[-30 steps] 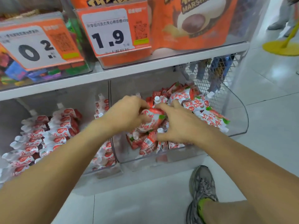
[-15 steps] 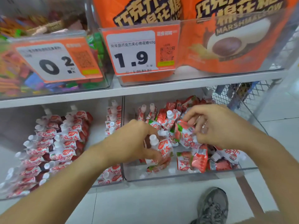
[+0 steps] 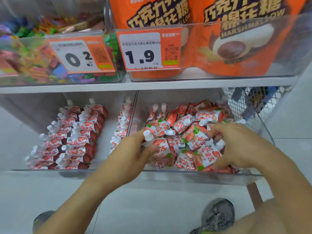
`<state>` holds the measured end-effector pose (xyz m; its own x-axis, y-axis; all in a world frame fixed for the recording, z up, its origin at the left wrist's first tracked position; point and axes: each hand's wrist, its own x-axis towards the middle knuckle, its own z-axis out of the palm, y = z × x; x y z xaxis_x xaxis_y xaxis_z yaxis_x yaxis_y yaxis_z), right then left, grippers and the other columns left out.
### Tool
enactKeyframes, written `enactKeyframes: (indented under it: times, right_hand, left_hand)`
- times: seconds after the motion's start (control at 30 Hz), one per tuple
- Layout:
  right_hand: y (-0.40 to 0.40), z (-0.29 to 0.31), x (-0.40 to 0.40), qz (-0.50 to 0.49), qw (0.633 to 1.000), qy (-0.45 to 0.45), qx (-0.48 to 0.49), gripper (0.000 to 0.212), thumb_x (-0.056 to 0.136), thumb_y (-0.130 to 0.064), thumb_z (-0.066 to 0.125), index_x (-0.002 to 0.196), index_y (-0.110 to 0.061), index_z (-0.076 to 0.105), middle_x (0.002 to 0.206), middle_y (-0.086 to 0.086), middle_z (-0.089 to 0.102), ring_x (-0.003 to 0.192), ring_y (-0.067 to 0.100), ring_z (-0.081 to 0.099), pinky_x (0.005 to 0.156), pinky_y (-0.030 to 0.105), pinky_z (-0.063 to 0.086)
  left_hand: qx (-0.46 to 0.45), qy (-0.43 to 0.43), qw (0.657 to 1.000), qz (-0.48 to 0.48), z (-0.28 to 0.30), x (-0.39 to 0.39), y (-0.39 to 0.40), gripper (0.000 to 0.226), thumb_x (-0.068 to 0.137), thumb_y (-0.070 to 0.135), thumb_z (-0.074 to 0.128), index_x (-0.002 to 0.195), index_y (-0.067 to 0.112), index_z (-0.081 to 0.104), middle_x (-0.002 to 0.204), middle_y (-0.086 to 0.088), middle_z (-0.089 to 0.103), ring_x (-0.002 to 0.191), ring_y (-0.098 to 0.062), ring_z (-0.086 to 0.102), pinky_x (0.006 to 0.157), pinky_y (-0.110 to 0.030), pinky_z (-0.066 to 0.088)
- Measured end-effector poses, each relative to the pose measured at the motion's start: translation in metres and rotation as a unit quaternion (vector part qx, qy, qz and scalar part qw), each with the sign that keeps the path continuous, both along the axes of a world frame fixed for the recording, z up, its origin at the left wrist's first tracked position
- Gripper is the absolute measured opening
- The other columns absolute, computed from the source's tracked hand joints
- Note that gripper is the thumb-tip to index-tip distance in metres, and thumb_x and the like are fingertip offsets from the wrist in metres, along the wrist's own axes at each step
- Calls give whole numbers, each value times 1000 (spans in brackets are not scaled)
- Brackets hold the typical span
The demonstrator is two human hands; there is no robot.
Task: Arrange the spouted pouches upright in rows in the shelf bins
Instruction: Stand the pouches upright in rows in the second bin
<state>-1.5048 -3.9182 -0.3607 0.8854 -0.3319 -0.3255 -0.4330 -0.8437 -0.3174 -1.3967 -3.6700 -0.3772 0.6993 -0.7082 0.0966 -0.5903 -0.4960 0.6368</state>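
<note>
Roughly half done: left bin (image 3: 50,169) in upright rows, right bin (image 3: 199,173) mostly a heap. Left hand (image 3: 131,154) grip clamped on one pouch (image 3: 162,149); right hand (image 3: 236,146) fingers curled into heap, grip unclear.

Red-white spouted pouches (image 3: 194,137) jumbled in clear right bin (image 3: 202,173)

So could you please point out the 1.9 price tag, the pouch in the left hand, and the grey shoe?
1.9 price tag (image 3: 148,51): head view, white panel.
Held pouch (image 3: 162,149): head view, printed front.
Grey shoe (image 3: 218,215): head view, laces.
</note>
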Motion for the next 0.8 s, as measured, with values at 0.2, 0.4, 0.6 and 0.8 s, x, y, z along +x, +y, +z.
enactKeyframes:
  times: [0.2,0.4,0.6,0.8]
  right_hand:
    - [-9,0,-10,47,960,-195,194,48,61,0,88,85,-36,70,97,-8,62,83,13,69,69,40,61]
    - [45,-10,20,146,814,-278,489,55,78,25,67,119,-12,66,119,8,67,113,23,67,82,41,59]
    - [40,-9,51,111,850,-305,415,46,80,12,75,118,-14,68,117,-1,71,111,16,68,92,38,58]
    - [60,-38,79,201,965,-127,111,43,73,-33,86,113,-29,70,104,-16,69,94,0,64,85,27,56]
  left_hand:
    - [-87,148,983,-66,9,-5,2,23,93,39,61,104,21,69,102,6,70,98,-14,67,85,-32,53]
    - [-116,163,966,-165,15,-3,1,34,95,37,57,115,12,69,144,-1,50,135,-17,44,107,-47,39]
    - [-173,110,975,-83,22,10,41,29,88,36,64,110,20,73,114,8,69,110,-7,63,90,-18,47]
    - [-194,59,979,-6,15,19,75,28,82,52,66,100,31,72,96,3,71,88,-13,68,76,-23,54]
